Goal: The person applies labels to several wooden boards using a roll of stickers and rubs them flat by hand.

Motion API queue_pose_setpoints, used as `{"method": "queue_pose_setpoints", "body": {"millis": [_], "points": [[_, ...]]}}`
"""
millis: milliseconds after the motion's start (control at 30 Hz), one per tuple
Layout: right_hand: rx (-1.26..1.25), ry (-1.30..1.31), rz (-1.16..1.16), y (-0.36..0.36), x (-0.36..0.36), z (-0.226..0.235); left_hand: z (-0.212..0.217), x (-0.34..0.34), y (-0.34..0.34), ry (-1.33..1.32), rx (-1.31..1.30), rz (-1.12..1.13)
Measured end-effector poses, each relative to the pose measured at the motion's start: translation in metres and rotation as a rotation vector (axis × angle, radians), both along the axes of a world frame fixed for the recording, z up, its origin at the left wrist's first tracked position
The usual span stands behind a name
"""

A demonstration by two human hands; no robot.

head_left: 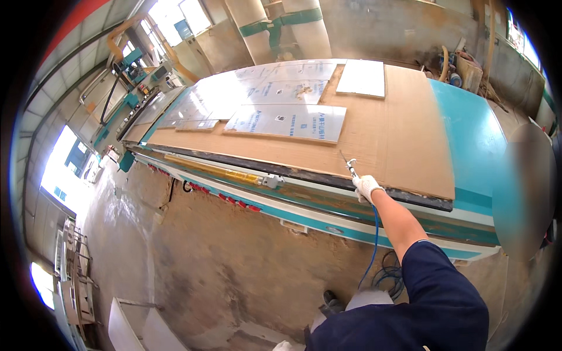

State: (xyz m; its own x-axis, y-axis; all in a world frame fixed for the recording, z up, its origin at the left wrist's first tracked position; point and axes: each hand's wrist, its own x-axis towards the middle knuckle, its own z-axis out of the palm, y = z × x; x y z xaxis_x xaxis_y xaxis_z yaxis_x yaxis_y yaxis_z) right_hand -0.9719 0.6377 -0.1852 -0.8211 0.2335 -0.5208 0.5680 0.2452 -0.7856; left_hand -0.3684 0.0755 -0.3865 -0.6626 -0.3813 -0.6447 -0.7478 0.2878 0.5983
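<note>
My right hand (366,188), in a white glove, is closed around an air blow gun (351,168) with a thin nozzle. A blue hose (374,240) hangs from the gun toward the floor. The nozzle points over the brown board (404,134) on the machine bed, close to its near edge. Film-covered panels (287,121) with blue print lie beyond it, and a white panel (362,78) rests at the far side. Of my left hand (283,346), only a bit of white glove shows at the bottom edge; its fingers are hidden.
The bed's teal end (468,123) lies to the right, beside a blurred person (524,187). Coiled hose (391,275) is on the floor by my foot. A white open frame (132,324) stands at lower left. Teal machinery (133,58) rises at the far left.
</note>
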Motion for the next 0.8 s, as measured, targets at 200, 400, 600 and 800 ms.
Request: {"method": "queue_pose_setpoints", "body": {"millis": [200,400,600,800], "points": [[-0.089,0.004,-0.214,0.007,-0.075,-0.009,0.089,-0.117,-0.035,0.076,0.242,0.318],[-0.293,0.082,-0.334,0.03,-0.119,0.038,0.103,-0.183,-0.009,0.089,0.024,-0.013],[-0.195,0.177,-0.213,0.065,-0.1,0.078,0.084,-0.299,0.022,0.102,-0.107,-0.325],[-0.27,0.172,-0.504,0.175,-0.016,0.048,0.239,-0.517,0.159,0.232,-0.317,-0.696]]}}
